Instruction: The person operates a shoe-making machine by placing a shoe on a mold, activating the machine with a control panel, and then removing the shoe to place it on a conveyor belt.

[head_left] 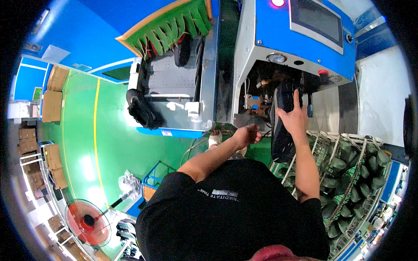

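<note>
A black shoe (283,135) stands lengthwise in the opening of the blue-and-white machine (300,39), its far end inside. My right hand (296,118) grips the shoe's side, forefinger stretched along it and thumb across the top. Left of the shoe, my left hand (248,135) is closed with its fingers curled toward the machine's front edge. Whatever those fingers hold, if anything, I cannot make out. Brass-coloured fittings and metal parts show inside the machine beside the shoe.
A conveyor (170,80) with a green strip curtain (174,32) carries a black shoe; another black shoe (141,111) rests at its near left corner. To the right, a wire rack (326,150) holds several dark green shoe lasts. A red fan (88,220) stands lower left.
</note>
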Available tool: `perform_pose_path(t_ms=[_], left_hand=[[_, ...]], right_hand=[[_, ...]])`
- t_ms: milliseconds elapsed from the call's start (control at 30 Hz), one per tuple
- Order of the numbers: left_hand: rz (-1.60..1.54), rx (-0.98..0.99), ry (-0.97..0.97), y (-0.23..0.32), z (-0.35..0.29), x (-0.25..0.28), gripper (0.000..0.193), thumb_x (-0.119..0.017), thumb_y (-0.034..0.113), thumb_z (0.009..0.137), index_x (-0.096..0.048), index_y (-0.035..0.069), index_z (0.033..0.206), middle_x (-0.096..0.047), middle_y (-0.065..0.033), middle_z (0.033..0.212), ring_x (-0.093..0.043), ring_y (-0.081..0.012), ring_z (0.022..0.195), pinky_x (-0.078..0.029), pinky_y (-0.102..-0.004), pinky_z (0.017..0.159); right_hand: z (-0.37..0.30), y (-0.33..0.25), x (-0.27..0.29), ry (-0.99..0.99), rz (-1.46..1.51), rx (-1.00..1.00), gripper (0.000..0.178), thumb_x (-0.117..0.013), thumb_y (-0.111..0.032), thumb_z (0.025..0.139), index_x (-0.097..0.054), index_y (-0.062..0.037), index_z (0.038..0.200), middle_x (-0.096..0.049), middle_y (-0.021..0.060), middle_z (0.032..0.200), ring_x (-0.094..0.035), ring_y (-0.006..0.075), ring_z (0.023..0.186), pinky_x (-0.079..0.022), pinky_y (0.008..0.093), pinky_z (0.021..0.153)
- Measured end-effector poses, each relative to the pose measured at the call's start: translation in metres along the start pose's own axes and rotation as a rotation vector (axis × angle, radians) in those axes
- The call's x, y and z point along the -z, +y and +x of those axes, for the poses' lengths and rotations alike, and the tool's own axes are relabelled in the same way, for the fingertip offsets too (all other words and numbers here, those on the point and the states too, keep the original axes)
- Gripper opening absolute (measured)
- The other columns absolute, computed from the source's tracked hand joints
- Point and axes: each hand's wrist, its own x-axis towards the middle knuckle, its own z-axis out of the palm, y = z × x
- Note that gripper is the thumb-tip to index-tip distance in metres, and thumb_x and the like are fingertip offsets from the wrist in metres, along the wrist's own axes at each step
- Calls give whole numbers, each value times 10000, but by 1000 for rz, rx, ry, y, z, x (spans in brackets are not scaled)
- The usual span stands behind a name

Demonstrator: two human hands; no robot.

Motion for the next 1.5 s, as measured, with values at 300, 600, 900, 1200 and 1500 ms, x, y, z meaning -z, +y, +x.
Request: perform_pose_path(t_ms=[300, 600, 900, 1200, 1500], left_hand=[[228, -137, 60, 14, -70, 38, 399, -424, 370, 1041, -574, 25, 1169, -664, -112, 786, -615, -251, 682, -499, -377, 693], [501, -212, 234, 9, -77, 22, 479, -409, 453, 1057, -640, 33, 1058, -682, -115, 927, -641, -275, 816, -518, -396, 762], [1063, -225, 343, 15, -83, 4, 456, -518, 410, 1001, -656, -23, 1019, -711, -121, 860, -666, -212, 723, -506, -365, 640], [1559, -781, 390, 29, -113, -89, 415, -505, 376, 985, -648, 32, 1168, -699, -249, 984, -668, -436, 944, -518, -488, 820], [2081, -1381, 84, 86, -34, -271, 352, -551, 389, 971, -730, 100, 1062, -676, -135, 1098, -612, -350, 1110, -504, -475, 928]], right_hand=[[21, 3, -7, 49, 5, -6, 911, -660, -546, 840, -193, -332, 1593, -393, 354, 1452, -567, 479, 1198, -513, 537, 924], [7, 5, -26, 181, 36, 69, 952, -715, -525, 812, -207, -325, 1592, -470, 301, 1323, -601, 453, 1066, -502, 531, 887], [-29, 21, -25, 542, 193, 227, 884, -774, -429, 785, -357, -261, 1547, -532, 278, 1159, -590, 455, 990, -518, 528, 792], [-60, 24, -25, 412, 303, 94, 1079, -807, -369, 753, -170, -112, 1585, -468, 393, 1286, -532, 519, 1138, -478, 533, 932], [-33, 19, -78, 689, 401, 43, 1106, -801, -408, 762, -166, 124, 1495, -458, 329, 1353, -530, 456, 1179, -466, 501, 973]])
